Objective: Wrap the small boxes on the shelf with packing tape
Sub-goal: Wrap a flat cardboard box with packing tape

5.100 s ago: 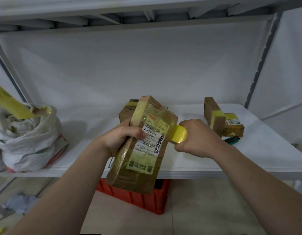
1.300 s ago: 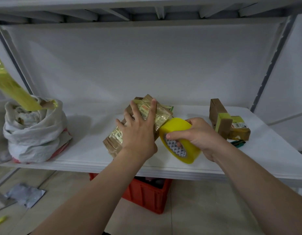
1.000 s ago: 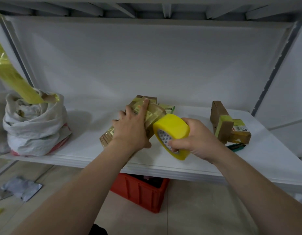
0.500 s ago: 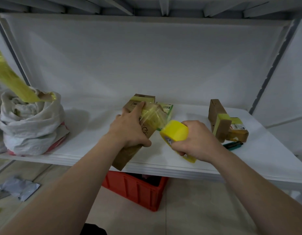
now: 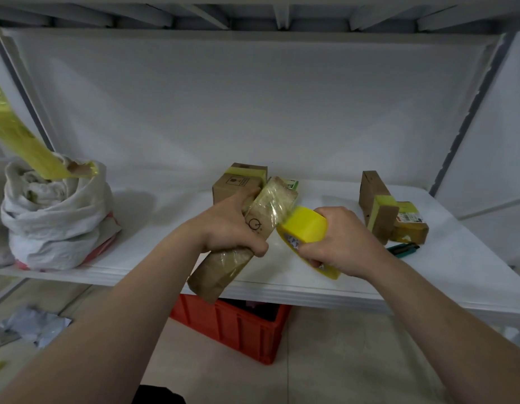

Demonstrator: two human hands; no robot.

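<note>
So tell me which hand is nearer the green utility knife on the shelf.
Right. The right hand, gripping the tape roll, sits just left of the knife; the left hand is farther left, holding the box.

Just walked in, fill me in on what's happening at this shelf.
A person is taping up a long cardboard box. The left hand grips it around the middle, tilted, with its lower end past the front edge of the white shelf. The right hand holds a yellow tape roll against the box's upper end, which is already covered in tape. Other small boxes, one behind and a pair on the right, sit on the shelf with yellow tape bands.
</note>
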